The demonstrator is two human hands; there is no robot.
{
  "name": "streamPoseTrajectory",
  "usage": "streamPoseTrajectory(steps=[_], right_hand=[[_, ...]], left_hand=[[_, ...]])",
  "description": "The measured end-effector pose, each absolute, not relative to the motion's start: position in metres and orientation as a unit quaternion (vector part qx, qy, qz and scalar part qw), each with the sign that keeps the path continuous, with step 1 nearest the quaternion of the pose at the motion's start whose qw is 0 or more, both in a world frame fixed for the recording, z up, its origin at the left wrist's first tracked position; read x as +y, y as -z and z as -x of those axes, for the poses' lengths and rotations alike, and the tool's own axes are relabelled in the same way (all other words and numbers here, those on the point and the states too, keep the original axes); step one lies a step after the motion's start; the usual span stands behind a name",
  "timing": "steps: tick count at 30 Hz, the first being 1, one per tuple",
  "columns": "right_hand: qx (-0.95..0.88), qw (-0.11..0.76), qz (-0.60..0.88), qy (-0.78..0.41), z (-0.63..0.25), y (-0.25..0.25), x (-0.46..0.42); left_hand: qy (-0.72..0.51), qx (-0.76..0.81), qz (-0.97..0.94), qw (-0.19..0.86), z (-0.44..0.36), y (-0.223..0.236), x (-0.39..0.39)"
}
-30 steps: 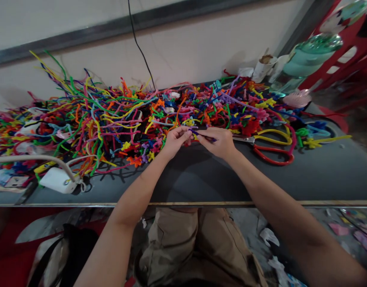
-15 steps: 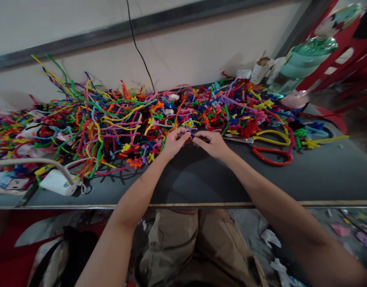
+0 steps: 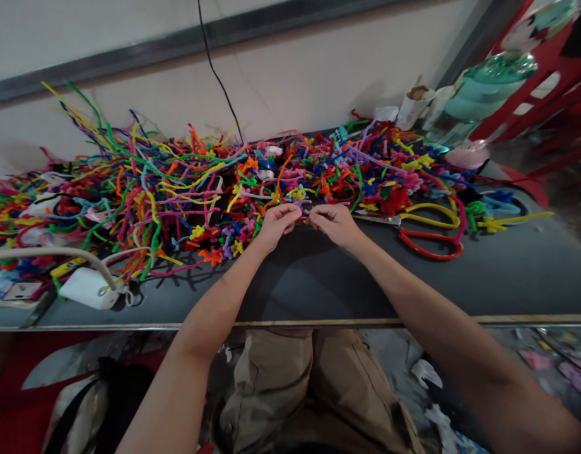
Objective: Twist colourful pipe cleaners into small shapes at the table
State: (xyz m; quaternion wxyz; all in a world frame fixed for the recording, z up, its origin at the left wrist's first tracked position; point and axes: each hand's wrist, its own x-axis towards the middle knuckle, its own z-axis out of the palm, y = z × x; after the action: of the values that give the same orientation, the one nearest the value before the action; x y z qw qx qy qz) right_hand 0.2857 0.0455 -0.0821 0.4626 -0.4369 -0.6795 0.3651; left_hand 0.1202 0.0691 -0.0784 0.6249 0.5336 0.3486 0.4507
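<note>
left hand (image 3: 277, 224) and right hand (image 3: 335, 222) pinch a purple pipe cleaner (image 3: 305, 214) between them, likely light, bendy, best gripped at its ends.

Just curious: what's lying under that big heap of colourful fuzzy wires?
The heap of fuzzy wires rests on a dark table. Scissors poke out at its right edge. Anything buried deeper is covered.

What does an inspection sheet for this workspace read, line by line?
Surface: dark table, bare near the front edge.
Job's things: purple pipe cleaner pinched between both hands.
Clutter: pipe cleaner pile across the back; red-handled scissors; paper cups.
Hands: left hand and right hand closed on the piece, fingertips nearly meeting.
Cables: black cable down the wall; white charger with cord.
Surroundings: pale wall, red chairs, scraps on the floor.
</note>
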Motion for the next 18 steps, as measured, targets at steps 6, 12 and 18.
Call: streamPoseTrajectory(steps=[6, 12, 18], right_hand=[[-0.691, 0.467, 0.445, -0.325, -0.2861, 0.0822, 0.0466], [-0.7, 0.452, 0.472, -0.287, -0.2886, 0.0844, 0.0472], [-0.73, 0.405, 0.5, -0.232, -0.2896, 0.0876, 0.0461]], left_hand=[[-0.468, 0.367, -0.52, 0.614, -0.1226, 0.0775, 0.0691], [-0.436, 0.398, -0.513, 0.624, -0.1247, 0.0782, 0.0698], [-0.428, 0.407, -0.508, 0.627, -0.1273, 0.0782, 0.068]])
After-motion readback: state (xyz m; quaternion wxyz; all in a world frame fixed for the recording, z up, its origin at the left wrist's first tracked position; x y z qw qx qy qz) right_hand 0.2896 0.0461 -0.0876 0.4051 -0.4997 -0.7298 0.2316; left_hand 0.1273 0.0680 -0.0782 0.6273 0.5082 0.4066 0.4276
